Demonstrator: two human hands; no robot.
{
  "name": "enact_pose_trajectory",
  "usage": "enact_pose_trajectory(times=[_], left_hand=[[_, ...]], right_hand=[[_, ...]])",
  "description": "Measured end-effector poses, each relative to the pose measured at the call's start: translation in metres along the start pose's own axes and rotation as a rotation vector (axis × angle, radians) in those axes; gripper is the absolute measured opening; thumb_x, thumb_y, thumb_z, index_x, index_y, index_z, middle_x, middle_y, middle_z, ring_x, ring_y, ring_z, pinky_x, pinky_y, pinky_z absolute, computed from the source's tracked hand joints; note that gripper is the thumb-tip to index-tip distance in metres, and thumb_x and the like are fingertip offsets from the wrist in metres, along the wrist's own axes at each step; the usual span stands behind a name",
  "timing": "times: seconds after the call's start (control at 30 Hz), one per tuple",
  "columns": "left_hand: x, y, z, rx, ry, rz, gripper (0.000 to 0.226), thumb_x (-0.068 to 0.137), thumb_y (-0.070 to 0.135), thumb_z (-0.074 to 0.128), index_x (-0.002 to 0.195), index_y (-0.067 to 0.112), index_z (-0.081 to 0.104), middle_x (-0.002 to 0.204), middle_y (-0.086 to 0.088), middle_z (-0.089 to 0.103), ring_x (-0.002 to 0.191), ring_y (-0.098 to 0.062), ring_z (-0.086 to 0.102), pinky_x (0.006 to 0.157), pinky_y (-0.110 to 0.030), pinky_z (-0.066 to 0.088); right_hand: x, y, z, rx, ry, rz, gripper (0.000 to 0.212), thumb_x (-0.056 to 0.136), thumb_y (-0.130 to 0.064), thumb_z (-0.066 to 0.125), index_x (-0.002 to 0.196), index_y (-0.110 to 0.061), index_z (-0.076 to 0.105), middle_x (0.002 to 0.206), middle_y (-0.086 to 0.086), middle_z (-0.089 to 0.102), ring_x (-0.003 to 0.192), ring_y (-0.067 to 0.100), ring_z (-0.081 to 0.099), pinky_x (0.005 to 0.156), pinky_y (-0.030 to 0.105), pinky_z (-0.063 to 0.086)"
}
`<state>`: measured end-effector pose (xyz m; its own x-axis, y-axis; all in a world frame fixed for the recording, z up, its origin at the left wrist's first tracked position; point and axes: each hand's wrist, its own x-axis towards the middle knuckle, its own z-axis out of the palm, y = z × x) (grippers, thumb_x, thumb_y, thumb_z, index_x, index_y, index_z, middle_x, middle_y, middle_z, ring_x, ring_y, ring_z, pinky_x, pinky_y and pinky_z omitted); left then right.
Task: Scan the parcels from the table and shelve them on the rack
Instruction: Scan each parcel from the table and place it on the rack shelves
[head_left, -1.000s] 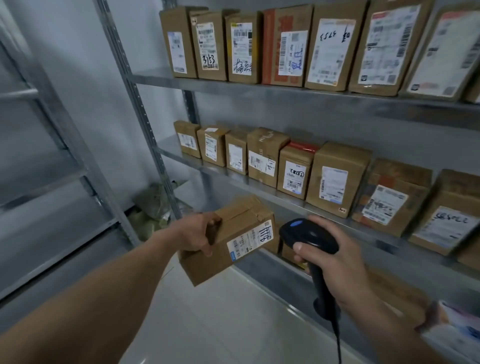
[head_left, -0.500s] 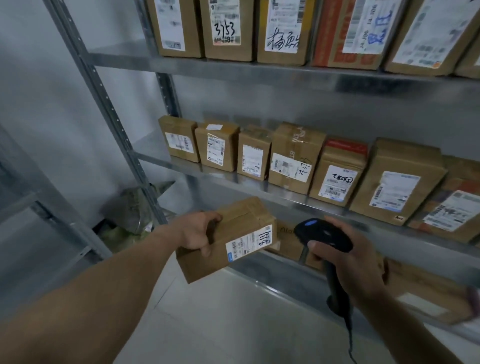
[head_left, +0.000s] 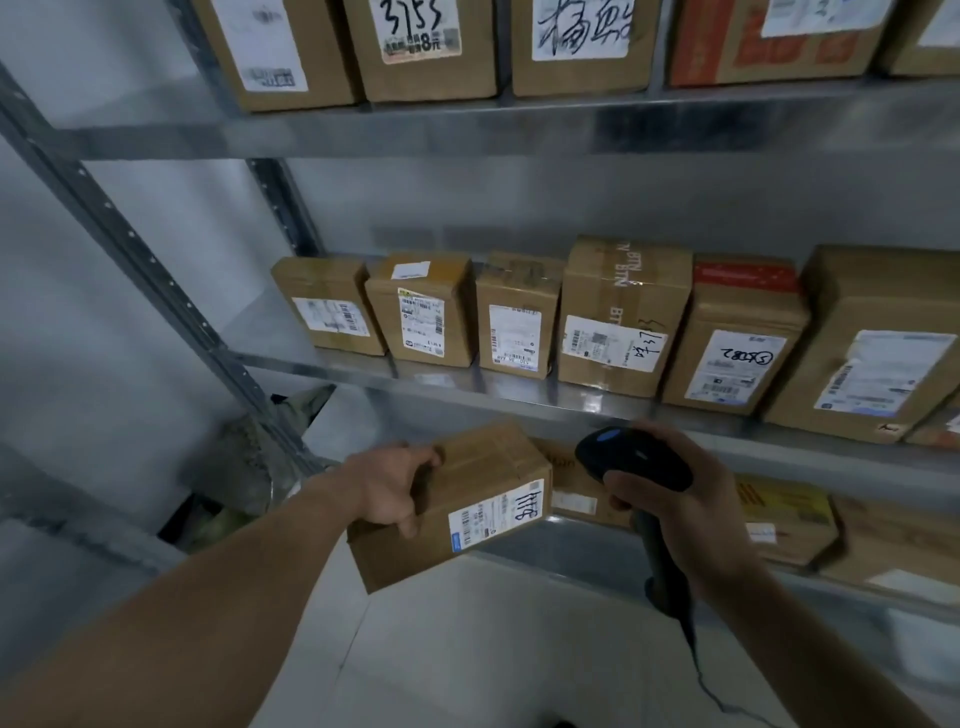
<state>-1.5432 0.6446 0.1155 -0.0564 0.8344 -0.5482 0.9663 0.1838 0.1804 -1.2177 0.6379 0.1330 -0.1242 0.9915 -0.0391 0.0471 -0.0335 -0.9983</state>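
Note:
A brown cardboard parcel (head_left: 467, 499) with a white label and handwritten digits hangs in the air in front of the metal rack (head_left: 519, 395). My left hand (head_left: 389, 486) grips its left end, fingers curled over the edge. To the right, my right hand (head_left: 691, 499) holds a black barcode scanner (head_left: 631, 457) by its handle, head tilted toward the parcel. The parcel sits just below the front lip of the middle shelf, level with the bottom shelf.
The middle shelf holds a row of upright labelled parcels (head_left: 621, 317); more stand on the top shelf (head_left: 426, 47). Several parcels (head_left: 784, 514) lie on the bottom shelf behind the scanner. A perforated upright post (head_left: 156, 270) runs diagonally at left. Pale floor (head_left: 493, 649) lies below.
The view has closed in on the rack and dropped slightly. Both hands keep their holds, and the parcel and scanner stay about the same distance apart.

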Motion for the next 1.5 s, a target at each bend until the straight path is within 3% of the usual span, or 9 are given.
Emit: enact_pose_trajectory(times=[0.17, 0.3, 0.43, 0.57, 0.7, 0.83, 1.07, 1.27, 1.5], left_hand=[[0.032, -0.014, -0.011, 0.043, -0.018, 0.019, 0.090, 0.064, 0.028, 0.086, 0.139, 0.043, 0.039, 0.122, 0.009, 0.048, 0.110, -0.018, 0.053, 0.100, -0.044, 0.048], [0.060, -0.024, -0.016, 0.081, -0.038, 0.055, 0.089, 0.063, 0.029, 0.086, 0.137, 0.044, 0.040, 0.121, 0.010, 0.049, 0.109, -0.017, 0.054, 0.099, -0.043, 0.049], [0.091, -0.037, -0.017, 0.151, -0.061, 0.129, 0.085, 0.062, 0.030, 0.086, 0.131, 0.049, 0.042, 0.120, 0.010, 0.048, 0.108, -0.016, 0.053, 0.097, -0.042, 0.050], [0.127, -0.059, -0.016, 0.218, -0.070, 0.249, 0.084, 0.061, 0.037, 0.085, 0.129, 0.054, 0.039, 0.122, 0.009, 0.048, 0.109, -0.017, 0.053, 0.093, -0.036, 0.049], [0.159, -0.088, -0.014, 0.315, -0.042, 0.364, 0.087, 0.061, 0.044, 0.082, 0.132, 0.053, 0.034, 0.130, 0.009, 0.048, 0.115, -0.019, 0.051, 0.094, -0.039, 0.050], [0.185, -0.108, -0.011, 0.389, -0.033, 0.433, 0.092, 0.065, 0.038, 0.083, 0.142, 0.041, 0.033, 0.138, 0.004, 0.042, 0.123, -0.022, 0.048, 0.099, -0.042, 0.049], [0.223, -0.126, -0.004, 0.432, -0.021, 0.444, 0.089, 0.067, 0.035, 0.076, 0.142, 0.039, 0.028, 0.150, -0.002, 0.032, 0.128, -0.028, 0.047, 0.097, -0.047, 0.051], [0.258, -0.152, 0.016, 0.470, -0.028, 0.400, 0.093, 0.070, 0.039, 0.077, 0.146, 0.034, 0.023, 0.148, -0.006, 0.029, 0.131, -0.034, 0.042, 0.102, -0.052, 0.047], [0.312, -0.172, 0.042, 0.575, -0.033, 0.364, 0.092, 0.074, 0.032, 0.075, 0.145, 0.035, 0.015, 0.147, -0.007, 0.023, 0.132, -0.033, 0.037, 0.099, -0.049, 0.047]], right_hand=[[0.028, 0.009, 0.022, 0.007, -0.024, 0.027, 0.063, 0.061, -0.027, 0.080, 0.122, -0.018, 0.068, 0.087, 0.010, 0.074, 0.066, 0.019, 0.069, 0.055, 0.027, 0.052], [0.042, 0.012, 0.032, -0.022, 0.020, 0.038, 0.061, 0.061, -0.030, 0.081, 0.120, -0.023, 0.068, 0.091, -0.001, 0.076, 0.075, 0.014, 0.073, 0.059, 0.020, 0.053], [0.045, 0.018, 0.044, 0.033, 0.128, 0.060, 0.056, 0.061, -0.031, 0.083, 0.115, -0.030, 0.068, 0.095, -0.002, 0.077, 0.081, 0.025, 0.074, 0.061, 0.032, 0.057], [0.041, 0.032, 0.066, 0.025, 0.284, 0.079, 0.075, 0.055, -0.044, 0.086, 0.125, -0.030, 0.065, 0.105, -0.001, 0.075, 0.090, 0.025, 0.074, 0.072, 0.042, 0.060], [0.033, 0.047, 0.103, 0.058, 0.427, 0.065, 0.056, 0.052, -0.048, 0.085, 0.106, -0.054, 0.070, 0.107, -0.001, 0.074, 0.097, 0.030, 0.072, 0.085, 0.050, 0.058], [0.027, 0.063, 0.133, 0.111, 0.567, 0.106, 0.075, 0.050, -0.049, 0.087, 0.122, -0.036, 0.067, 0.113, 0.011, 0.072, 0.098, 0.037, 0.071, 0.077, 0.046, 0.059], [0.022, 0.075, 0.158, 0.130, 0.638, 0.122, 0.083, 0.053, -0.046, 0.085, 0.131, -0.033, 0.062, 0.115, 0.005, 0.073, 0.097, 0.033, 0.072, 0.072, 0.041, 0.057], [0.026, 0.100, 0.172, 0.149, 0.661, 0.144, 0.075, 0.052, -0.043, 0.084, 0.123, -0.034, 0.064, 0.110, 0.007, 0.073, 0.092, 0.036, 0.072, 0.069, 0.042, 0.058], [0.037, 0.148, 0.183, 0.127, 0.688, 0.187, 0.072, 0.061, -0.027, 0.084, 0.129, -0.024, 0.063, 0.107, 0.008, 0.075, 0.089, 0.039, 0.072, 0.069, 0.044, 0.058]])
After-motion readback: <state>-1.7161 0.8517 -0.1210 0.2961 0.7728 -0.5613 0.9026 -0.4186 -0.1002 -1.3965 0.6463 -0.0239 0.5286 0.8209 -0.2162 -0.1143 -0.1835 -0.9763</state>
